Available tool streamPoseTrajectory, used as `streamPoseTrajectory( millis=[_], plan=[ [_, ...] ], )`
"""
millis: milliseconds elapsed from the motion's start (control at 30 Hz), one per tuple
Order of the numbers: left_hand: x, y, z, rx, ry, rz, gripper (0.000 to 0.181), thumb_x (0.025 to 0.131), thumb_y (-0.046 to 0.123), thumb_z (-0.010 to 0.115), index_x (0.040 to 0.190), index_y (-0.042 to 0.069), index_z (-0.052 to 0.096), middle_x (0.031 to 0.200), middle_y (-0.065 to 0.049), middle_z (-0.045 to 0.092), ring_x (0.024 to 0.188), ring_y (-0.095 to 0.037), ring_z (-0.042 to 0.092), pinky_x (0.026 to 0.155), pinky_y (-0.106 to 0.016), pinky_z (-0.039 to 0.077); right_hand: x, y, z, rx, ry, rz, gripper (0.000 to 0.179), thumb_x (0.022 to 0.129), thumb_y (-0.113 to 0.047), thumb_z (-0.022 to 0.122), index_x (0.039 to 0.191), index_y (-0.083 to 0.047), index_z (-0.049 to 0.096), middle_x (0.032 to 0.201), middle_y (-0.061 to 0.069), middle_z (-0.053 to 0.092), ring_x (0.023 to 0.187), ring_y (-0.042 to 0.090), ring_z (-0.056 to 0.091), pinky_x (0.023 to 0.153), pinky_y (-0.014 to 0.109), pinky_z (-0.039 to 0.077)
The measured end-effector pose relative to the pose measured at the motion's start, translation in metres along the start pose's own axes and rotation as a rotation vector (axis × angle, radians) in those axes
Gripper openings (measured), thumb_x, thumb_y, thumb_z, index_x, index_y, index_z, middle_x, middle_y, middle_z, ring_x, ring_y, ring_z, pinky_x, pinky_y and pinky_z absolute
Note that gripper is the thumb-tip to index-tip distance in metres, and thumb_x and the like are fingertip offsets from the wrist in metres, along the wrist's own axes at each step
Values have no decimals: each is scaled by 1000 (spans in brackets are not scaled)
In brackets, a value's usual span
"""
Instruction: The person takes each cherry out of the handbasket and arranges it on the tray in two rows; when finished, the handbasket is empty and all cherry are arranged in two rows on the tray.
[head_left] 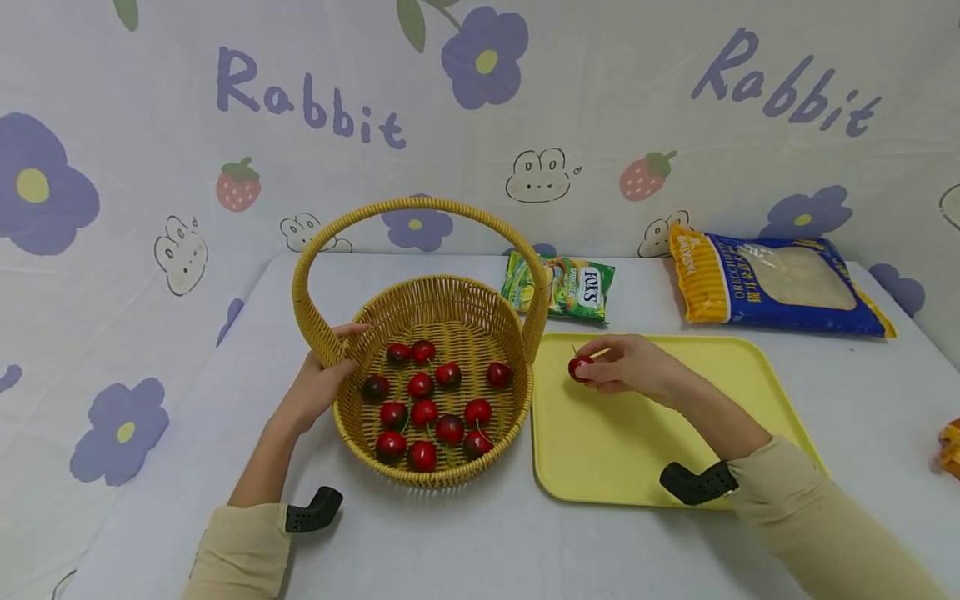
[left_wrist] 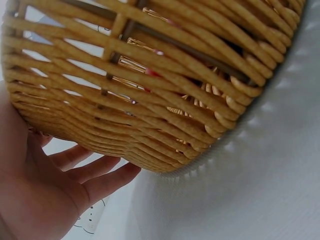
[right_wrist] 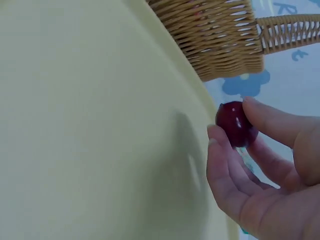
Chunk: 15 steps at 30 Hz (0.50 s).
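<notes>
Cherry (right_wrist: 235, 122) is hanging right of the head frame's centre, over the tray's (head_left: 720, 367) upper-left part. I'm judging it light, firm but bruisable, slippery-skinned, its widest sides offering the best hold. The right hand (head_left: 633, 367) is pinching it there, thumb (right_wrist: 272, 117) and fingertips (right_wrist: 215, 137) parted by just its width. Left of centre, the left hand (head_left: 321, 379) is gripping the basket's (head_left: 431, 480) rim beside the handle (head_left: 420, 202).

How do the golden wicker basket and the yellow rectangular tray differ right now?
The round golden wicker basket has deep woven walls and an arched handle; the smooth yellow rectangular tray is shallow and shows none. Red cherries lie in the basket; none show on the tray. Both are yellowish.
</notes>
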<state>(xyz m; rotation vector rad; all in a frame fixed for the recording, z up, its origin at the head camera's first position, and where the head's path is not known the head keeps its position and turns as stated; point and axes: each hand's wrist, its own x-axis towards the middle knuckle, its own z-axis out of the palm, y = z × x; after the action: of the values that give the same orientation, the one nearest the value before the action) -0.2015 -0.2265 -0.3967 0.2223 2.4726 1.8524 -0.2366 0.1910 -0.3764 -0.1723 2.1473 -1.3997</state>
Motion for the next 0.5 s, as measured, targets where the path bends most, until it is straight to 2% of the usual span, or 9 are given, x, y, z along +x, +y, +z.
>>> streamPoseTrajectory(
  millis=[200, 500],
  plan=[
    [0, -2, 0, -3, 4, 5, 46, 92, -4, 41, 138, 2, 41, 147, -20, 33, 134, -39, 30, 104, -59, 25, 15, 5, 9, 64, 94, 46, 51, 90, -18, 66, 131, 4, 47, 112, 19, 58, 87, 16, 65, 77, 28, 53],
    [-1, -2, 1, -1, 8, 9, 46, 92, -4, 40, 138, 2, 41, 147, -19, 33, 135, -38, 28, 104, -60, 23, 23, 1, 23, 37, 189, 29, 46, 89, -20, 68, 124, 6, 52, 105, 16, 64, 80, 15, 65, 72, 27, 53]
  ],
)
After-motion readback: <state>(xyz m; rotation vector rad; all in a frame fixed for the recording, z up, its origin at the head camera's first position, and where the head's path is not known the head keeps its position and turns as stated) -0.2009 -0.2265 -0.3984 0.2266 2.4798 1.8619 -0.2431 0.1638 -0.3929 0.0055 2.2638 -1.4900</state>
